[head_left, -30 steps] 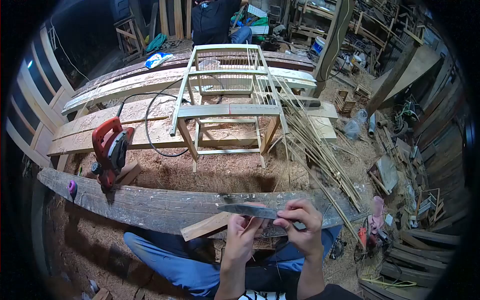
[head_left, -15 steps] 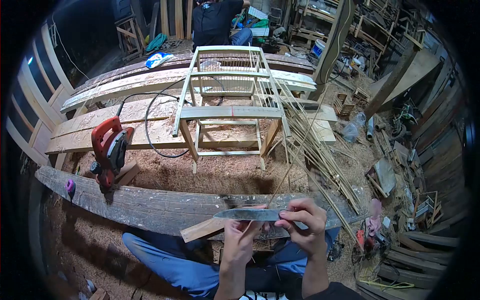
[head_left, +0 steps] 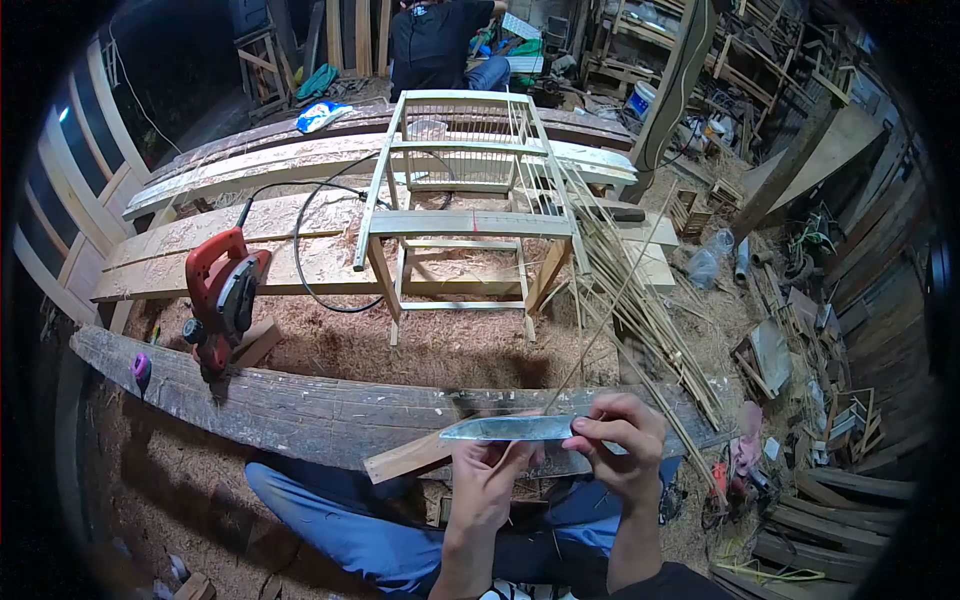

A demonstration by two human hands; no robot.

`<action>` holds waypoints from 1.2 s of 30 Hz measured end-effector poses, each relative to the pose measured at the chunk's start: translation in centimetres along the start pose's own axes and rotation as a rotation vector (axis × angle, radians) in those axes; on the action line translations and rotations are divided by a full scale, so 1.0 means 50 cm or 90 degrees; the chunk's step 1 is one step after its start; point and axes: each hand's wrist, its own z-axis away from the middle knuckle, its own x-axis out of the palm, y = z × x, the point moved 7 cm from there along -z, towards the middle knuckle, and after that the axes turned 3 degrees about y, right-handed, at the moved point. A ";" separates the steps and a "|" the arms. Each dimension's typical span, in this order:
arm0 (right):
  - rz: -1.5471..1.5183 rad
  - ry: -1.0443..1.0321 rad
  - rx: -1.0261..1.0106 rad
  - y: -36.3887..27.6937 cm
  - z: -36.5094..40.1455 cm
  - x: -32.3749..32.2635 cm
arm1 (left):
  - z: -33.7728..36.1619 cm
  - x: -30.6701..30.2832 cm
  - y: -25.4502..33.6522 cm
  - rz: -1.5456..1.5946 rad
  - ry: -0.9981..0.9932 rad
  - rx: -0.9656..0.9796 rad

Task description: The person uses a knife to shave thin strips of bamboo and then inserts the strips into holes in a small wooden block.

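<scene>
My right hand [head_left: 626,440] is closed on the butt end of a knife [head_left: 510,429], its broad grey blade pointing left. Behind the blade my left hand [head_left: 483,480] is closed around a thin bamboo strip [head_left: 600,325], which runs up and to the right. The blade hides part of the left fingers and the strip's lower end. Both hands are above the near edge of a worn wooden plank [head_left: 320,410]. Beside the left hand, a short piece of wood [head_left: 405,458] lies across that edge.
A slatted wooden frame [head_left: 470,224] stands ahead on the shavings. Left of it rests a red electric planer [head_left: 222,295], near a purple-topped tool [head_left: 141,366]. Bamboo strips [head_left: 650,320] lie in a bundle to the right. Another person [head_left: 435,45] sits at the back.
Both hands, with the knife and bamboo strip, have shifted slightly right in the view. The surroundings shifted slightly too, as the camera turned. Both grips stay the same.
</scene>
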 end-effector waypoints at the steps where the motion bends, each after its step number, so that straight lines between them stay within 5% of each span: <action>1: 0.000 0.010 0.000 0.002 0.001 -0.001 | -0.001 0.001 0.002 0.007 -0.010 0.017; 15: 0.042 -0.015 -0.057 0.016 0.003 -0.013 | -0.005 -0.010 -0.011 0.104 -0.039 -0.165; 19: 0.111 0.106 -0.018 0.042 -0.021 -0.084 | -0.004 -0.033 0.018 0.067 -0.034 -0.124; 21: -0.023 0.066 0.003 0.033 -0.015 -0.062 | -0.003 -0.035 0.016 0.035 -0.009 -0.127; 23: -0.013 -0.037 -0.113 -0.015 -0.023 -0.008 | 0.008 -0.026 -0.009 0.089 -0.031 -0.175; 26: 0.000 -0.065 -0.104 -0.017 -0.015 0.011 | 0.012 -0.004 -0.001 0.100 -0.028 -0.158; 33: 0.113 0.123 0.000 0.029 -0.025 -0.089 | 0.005 -0.004 0.008 0.061 -0.078 -0.166; 36: 0.023 -0.053 -0.079 -0.029 -0.019 -0.011 | 0.019 0.005 -0.020 0.108 -0.045 -0.202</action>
